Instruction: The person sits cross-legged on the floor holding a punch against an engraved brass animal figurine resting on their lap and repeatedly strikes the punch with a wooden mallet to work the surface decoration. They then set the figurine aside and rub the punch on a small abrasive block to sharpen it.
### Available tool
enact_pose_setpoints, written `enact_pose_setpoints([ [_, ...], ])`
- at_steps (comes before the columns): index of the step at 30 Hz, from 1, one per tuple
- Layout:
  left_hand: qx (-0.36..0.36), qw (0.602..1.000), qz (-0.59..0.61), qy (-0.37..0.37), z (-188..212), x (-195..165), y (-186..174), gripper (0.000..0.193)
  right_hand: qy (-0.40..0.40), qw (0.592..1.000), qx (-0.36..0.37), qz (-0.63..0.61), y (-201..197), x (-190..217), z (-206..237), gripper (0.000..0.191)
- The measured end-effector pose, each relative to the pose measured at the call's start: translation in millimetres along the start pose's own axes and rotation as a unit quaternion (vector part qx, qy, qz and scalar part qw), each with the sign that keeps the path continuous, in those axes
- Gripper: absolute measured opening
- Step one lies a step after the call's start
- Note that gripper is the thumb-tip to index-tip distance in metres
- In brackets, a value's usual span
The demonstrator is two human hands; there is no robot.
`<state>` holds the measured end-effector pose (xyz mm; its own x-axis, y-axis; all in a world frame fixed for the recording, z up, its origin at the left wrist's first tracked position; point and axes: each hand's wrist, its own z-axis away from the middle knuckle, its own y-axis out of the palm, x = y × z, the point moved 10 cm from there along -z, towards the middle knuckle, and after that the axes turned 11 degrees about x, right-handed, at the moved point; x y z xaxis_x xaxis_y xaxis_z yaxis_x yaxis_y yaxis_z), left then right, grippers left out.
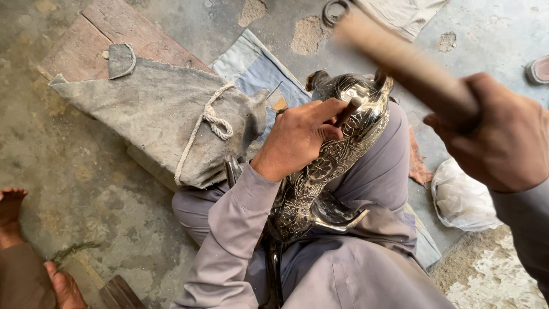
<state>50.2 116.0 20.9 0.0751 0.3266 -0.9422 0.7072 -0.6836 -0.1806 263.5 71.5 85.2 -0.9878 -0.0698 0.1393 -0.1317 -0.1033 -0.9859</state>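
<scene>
One engraved metal vessel (320, 177) lies across the person's lap at the frame's centre, much of its visible surface already patterned; how much remains cannot be told. The left hand (297, 140) pinches one small chisel (347, 112) against it. The right hand (506, 137), at the right, grips one blurred wooden mallet handle (400, 57). One grey cloth bag (166, 114) lies at the upper left.

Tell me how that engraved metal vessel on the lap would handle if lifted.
The engraved metal vessel looks rigid and probably heavy for its size. Its polished surface may be slippery. Long and curved, it seems apt to roll; the left hand steadies it.
</scene>
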Motion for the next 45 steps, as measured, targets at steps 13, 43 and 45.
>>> enact_pose_setpoints([
  [13,-0.024,0.993,-0.112,-0.042,5,-2,-3,0.040,0.056,0.993,0.105,0.002,15,3,-15,0.031],
  [43,-0.254,0.941,-0.146,-0.170,132,-20,-49,0.020,0.291,0.937,-0.002,-0.195,106,-129,54,0.046],
  [45,-0.273,0.932,-0.116,-0.208,148,-5,-45,0.023,0.370,0.914,0.070,-0.149,152,-155,74,0.055],
])
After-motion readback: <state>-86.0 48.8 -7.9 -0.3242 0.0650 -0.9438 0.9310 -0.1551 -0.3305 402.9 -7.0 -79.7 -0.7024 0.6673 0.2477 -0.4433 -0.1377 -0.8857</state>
